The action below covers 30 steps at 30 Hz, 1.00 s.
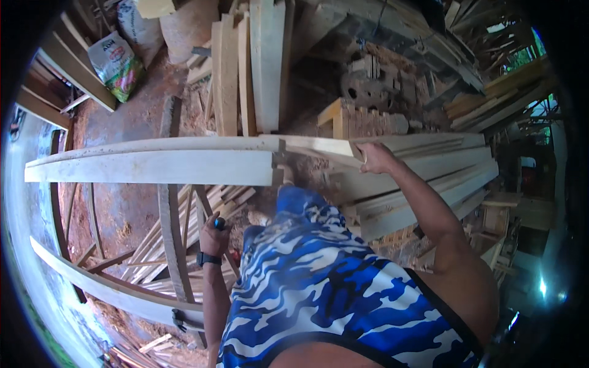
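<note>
Where the sacks [115, 69] stand, upper left: three, one of them brightly printed.
Lower board [119, 289]: one, long and pale, bowed by the lens.
Crosswise boards [153, 167]: two, side by side, running left of your body.
Left hand [215, 238]: one, fingers curled; one small dark-blue thing [219, 224] shows at them, but you cannot tell how they hold it.
Wristwatch [208, 259]: one, dark, on your left wrist.
Gripped board [322, 146]: one, pale, ahead of you, its right end in your grasp.
Right hand [377, 158]: one, fingers pinching that end.
Stacked boards [429, 178]: several, just beyond and below your right hand.
</note>
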### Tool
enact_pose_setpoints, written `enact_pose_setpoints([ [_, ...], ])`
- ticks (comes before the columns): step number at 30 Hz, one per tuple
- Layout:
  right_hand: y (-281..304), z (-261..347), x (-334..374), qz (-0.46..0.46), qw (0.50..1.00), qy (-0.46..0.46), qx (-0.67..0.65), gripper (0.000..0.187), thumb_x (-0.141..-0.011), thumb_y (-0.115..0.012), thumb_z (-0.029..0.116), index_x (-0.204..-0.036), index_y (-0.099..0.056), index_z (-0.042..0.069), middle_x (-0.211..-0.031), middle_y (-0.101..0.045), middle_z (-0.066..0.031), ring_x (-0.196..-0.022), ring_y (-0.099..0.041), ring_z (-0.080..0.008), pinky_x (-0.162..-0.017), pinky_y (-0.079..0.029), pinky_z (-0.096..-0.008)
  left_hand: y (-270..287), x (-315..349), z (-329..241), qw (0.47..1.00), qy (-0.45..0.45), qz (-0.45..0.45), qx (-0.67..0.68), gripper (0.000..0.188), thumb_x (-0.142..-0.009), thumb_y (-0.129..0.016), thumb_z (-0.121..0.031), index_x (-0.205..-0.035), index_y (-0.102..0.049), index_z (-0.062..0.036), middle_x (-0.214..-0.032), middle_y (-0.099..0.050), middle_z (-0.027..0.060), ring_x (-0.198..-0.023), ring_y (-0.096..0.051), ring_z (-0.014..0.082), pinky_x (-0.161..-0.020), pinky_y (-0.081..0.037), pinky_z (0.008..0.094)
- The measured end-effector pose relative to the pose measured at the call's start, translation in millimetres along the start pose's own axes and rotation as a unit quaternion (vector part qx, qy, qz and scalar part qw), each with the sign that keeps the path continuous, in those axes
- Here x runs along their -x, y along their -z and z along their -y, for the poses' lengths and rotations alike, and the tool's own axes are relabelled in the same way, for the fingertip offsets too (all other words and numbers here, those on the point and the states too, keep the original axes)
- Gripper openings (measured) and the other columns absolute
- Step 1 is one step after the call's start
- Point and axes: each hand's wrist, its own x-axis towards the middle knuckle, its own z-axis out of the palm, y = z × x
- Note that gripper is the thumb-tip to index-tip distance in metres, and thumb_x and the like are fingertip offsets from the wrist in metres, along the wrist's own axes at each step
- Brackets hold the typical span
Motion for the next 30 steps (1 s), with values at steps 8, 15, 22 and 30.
enact_pose_setpoints([
  [8, -56, -80, 58, -0.055, 0.976, 0.138, 0.158, 0.054, -0.09, -0.061, 0.011, -0.143, -0.055, 0.022, -0.147, -0.053, -0.0014, -0.136, -0.049, -0.0328, -0.108, -0.045, -0.0492, -29, 37, 10, 0.988, 0.139, 0.072, -0.012, 0.039, -0.08, -0.082, -0.025, -0.111, -0.072, -0.0033, -0.082, -0.073, 0.014, -0.075, -0.072, 0.0254, -0.068, -0.054, 0.0397],
  [15, -96, -101, 73, 0.0, 0.991, 0.113, 0.078, 0.061, -0.089, -0.059, 0.006, -0.148, -0.048, 0.016, -0.152, -0.045, -0.0101, -0.14, -0.042, -0.0351, -0.108, -0.04, -0.0557, -18, 14, -21, 0.944, 0.306, 0.124, 0.001, 0.054, -0.084, -0.081, -0.033, -0.127, -0.068, -0.0042, -0.095, -0.075, 0.0145, -0.063, -0.066, 0.019, -0.056, -0.052, 0.0358],
  [22, -61, -132, 32, 0.148, 0.973, 0.171, -0.035, 0.069, -0.076, -0.075, 0.022, -0.141, -0.056, 0.01, -0.144, -0.054, -0.018, -0.132, -0.051, -0.0413, -0.107, -0.045, -0.0515, -2, -1, -43, 0.921, 0.37, 0.122, 0.008, 0.07, -0.085, -0.08, -0.036, -0.141, -0.057, -0.0003, -0.118, -0.072, 0.0171, -0.061, -0.065, 0.0165, -0.053, -0.051, 0.0311],
  [30, -93, -202, -78, 0.34, 0.867, -0.295, -0.213, 0.08, -0.087, -0.059, 0.073, -0.135, -0.064, 0.009, -0.121, -0.07, -0.0173, -0.109, -0.068, -0.0396, -0.094, -0.053, -0.0508, -9, 31, -51, 0.919, 0.382, 0.077, 0.061, 0.061, -0.085, -0.079, -0.026, -0.137, -0.06, -0.0015, -0.111, -0.073, 0.0171, -0.064, -0.067, 0.018, -0.057, -0.054, 0.0324],
])
